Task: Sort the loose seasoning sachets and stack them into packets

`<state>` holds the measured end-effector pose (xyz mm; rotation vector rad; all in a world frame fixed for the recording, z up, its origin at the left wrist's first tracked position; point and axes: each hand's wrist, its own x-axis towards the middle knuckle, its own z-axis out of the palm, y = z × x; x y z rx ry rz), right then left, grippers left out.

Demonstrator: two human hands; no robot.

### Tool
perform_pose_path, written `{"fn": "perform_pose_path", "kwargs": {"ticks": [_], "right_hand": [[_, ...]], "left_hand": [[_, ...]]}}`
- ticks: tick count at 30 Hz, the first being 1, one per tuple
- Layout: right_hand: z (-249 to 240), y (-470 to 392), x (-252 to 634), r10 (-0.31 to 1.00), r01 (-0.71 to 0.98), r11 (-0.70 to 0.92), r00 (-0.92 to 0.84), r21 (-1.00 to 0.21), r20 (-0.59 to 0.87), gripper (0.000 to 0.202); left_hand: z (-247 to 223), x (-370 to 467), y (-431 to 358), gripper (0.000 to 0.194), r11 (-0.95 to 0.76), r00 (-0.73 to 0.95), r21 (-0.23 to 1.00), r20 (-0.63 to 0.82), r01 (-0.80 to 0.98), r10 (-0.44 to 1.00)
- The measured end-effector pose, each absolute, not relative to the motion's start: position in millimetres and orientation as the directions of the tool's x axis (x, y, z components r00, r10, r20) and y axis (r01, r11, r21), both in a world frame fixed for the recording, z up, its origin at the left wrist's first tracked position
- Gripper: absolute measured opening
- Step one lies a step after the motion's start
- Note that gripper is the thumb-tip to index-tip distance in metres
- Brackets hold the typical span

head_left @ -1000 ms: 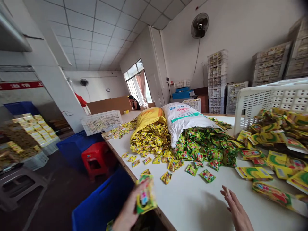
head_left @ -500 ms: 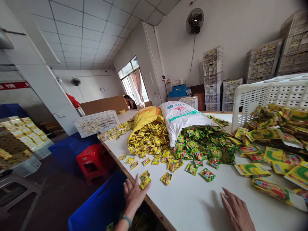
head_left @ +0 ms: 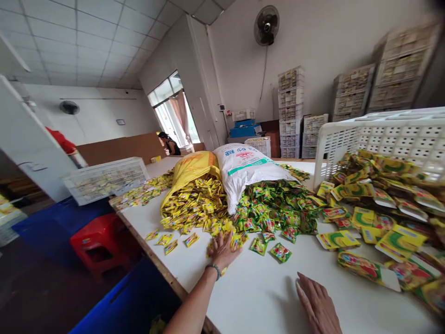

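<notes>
My left hand [head_left: 224, 250], with a beaded bracelet at the wrist, lies palm down at the front of the yellow candy packets [head_left: 198, 199]. Its fingers are spread and touch some packets; what is under the palm is hidden. These packets spill from a yellow sack [head_left: 189, 164]. Beside it, a white woven sack [head_left: 243, 167] spills green packets [head_left: 274, 208]. Two green packets lie apart, one a green-and-red packet [head_left: 281, 252]. Lower right, my right hand [head_left: 318, 301] hovers over or rests on the white table [head_left: 257, 297], fingers stretched out, holding nothing.
Flat yellow-green boxes [head_left: 399, 243] are strewn at right before a white perforated crate [head_left: 392, 134] filled with more. Left of the table edge stand a red stool [head_left: 99, 241] and blue bins [head_left: 59, 222]. Stacked crates [head_left: 290, 111] line the wall; a person [head_left: 169, 144] sits far back.
My left hand has moved from the table's left edge forward and right onto the yellow packets. The view has swung right; my right hand stays over the table, fingers still extended.
</notes>
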<state>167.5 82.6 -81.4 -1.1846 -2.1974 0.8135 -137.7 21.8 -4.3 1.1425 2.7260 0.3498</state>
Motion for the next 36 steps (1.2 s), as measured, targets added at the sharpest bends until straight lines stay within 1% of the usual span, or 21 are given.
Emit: {"fn": "perform_pose_path", "kwargs": {"ticks": [6,8,11,14,16,18,20,23,25,27,28,30,32,33,35,36], "right_hand": [[-66.5,67.3,162.6,0.883,0.549,0.448,-0.397,-0.706,0.251,0.044],[-65.9,63.8,161.9,0.884,0.558,0.454,-0.378,-0.694,0.275,0.04],[-62.8,66.4,156.6,0.885,0.577,0.459,-0.365,-0.675,0.289,0.039],[-48.4,85.1,141.2,0.848,0.595,0.525,-0.428,-0.609,0.313,0.042],[-34.2,104.4,128.6,0.805,0.621,0.588,-0.517,-0.519,0.293,0.043],[-22.1,122.0,119.5,0.74,0.618,0.659,-0.636,-0.428,0.221,0.04],[-15.3,130.2,117.2,0.684,0.582,0.707,-0.706,-0.401,0.182,0.034],[-14.4,118.9,127.6,0.659,0.557,0.728,-0.729,-0.4,0.183,0.025],[-18.1,102.0,141.7,0.649,0.543,0.736,-0.735,-0.403,0.196,0.025],[-23.7,86.9,158.9,0.659,0.516,0.719,-0.718,-0.466,0.222,0.026],[-26.5,81.9,167.9,0.687,0.501,0.683,-0.688,-0.531,0.235,0.024],[-30.4,78.6,185.3,0.802,0.469,0.508,-0.563,-0.722,0.199,0.019],[-30.2,82.2,200.4,0.902,0.426,0.293,-0.42,-0.856,0.1,0.019],[-28.3,85.3,206.5,0.931,0.374,0.191,-0.362,-0.908,0.047,0.019],[-22.1,91.1,215.4,0.948,0.173,-0.016,-0.311,-0.985,-0.07,0.02],[-18.5,93.1,218.1,0.94,0.042,-0.121,-0.315,-0.992,-0.128,0.021]], "left_hand": [[-30.6,-78.3,18.5,0.075,0.574,-0.567,0.101,-0.091,0.813,0.819],[-34.7,-66.6,15.3,0.076,0.535,-0.53,0.069,-0.08,0.842,0.844],[-37.7,-57.4,13.1,0.074,0.518,-0.518,0.012,-0.035,0.855,0.855],[-37.6,-53.8,13.0,0.073,0.502,-0.502,-0.053,0.021,0.863,0.865],[-35.5,-52.7,13.3,0.073,0.491,-0.489,-0.079,0.037,0.868,0.871],[-32.8,-52.5,12.9,0.073,0.481,-0.481,-0.084,0.028,0.872,0.876],[-30.9,-53.7,11.1,0.073,0.464,-0.466,-0.074,0.0,0.883,0.885],[-28.7,-57.7,6.2,0.071,0.428,-0.429,-0.032,-0.082,0.903,0.899],[-24.1,-59.6,4.6,0.066,0.444,-0.436,0.031,-0.14,0.895,0.889],[-14.5,-58.3,8.2,0.062,0.498,-0.486,0.103,-0.123,0.861,0.866],[-8.0,-56.0,12.9,0.06,0.513,-0.506,0.134,-0.084,0.848,0.859],[5.6,-48.1,28.0,0.053,0.478,-0.486,0.176,0.001,0.861,0.874],[15.9,-36.9,48.8,0.042,0.361,-0.374,0.197,0.031,0.912,0.927],[18.6,-30.7,59.8,0.037,0.295,-0.306,0.206,0.024,0.933,0.952],[18.9,-18.2,79.7,0.03,0.193,-0.201,0.224,0.011,0.955,0.98],[17.3,-12.6,87.8,0.029,0.166,-0.172,0.23,0.007,0.959,0.985]]}}
